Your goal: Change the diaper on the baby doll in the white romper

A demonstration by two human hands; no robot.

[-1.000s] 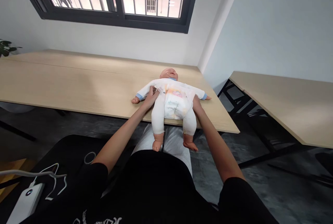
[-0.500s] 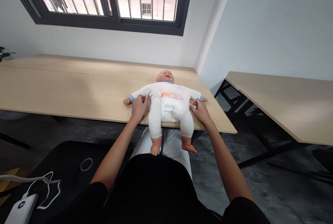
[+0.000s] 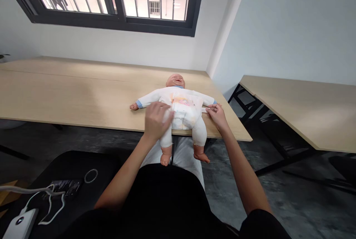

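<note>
A baby doll [image 3: 180, 107] in a white romper with blue cuffs lies on its back on the wooden table [image 3: 83, 90], legs hanging over the near edge. A white diaper [image 3: 185, 115] with a pale print covers its hips. My left hand [image 3: 155, 120] hovers over the doll's right thigh and the diaper's left side, fingers curled and blurred by motion. My right hand [image 3: 217, 115] pinches a small white tab at the diaper's right side, beside the doll's left arm.
A second wooden table [image 3: 300, 109] on black legs stands to the right across a gap of dark floor. A black surface [image 3: 69, 179] at lower left carries a white power bank [image 3: 19, 224], white cable and a ring. A barred window is above.
My left hand has moved from beside the doll's right arm to over its thigh and the diaper. My right hand stayed at the diaper's right side, pinching the tab.
</note>
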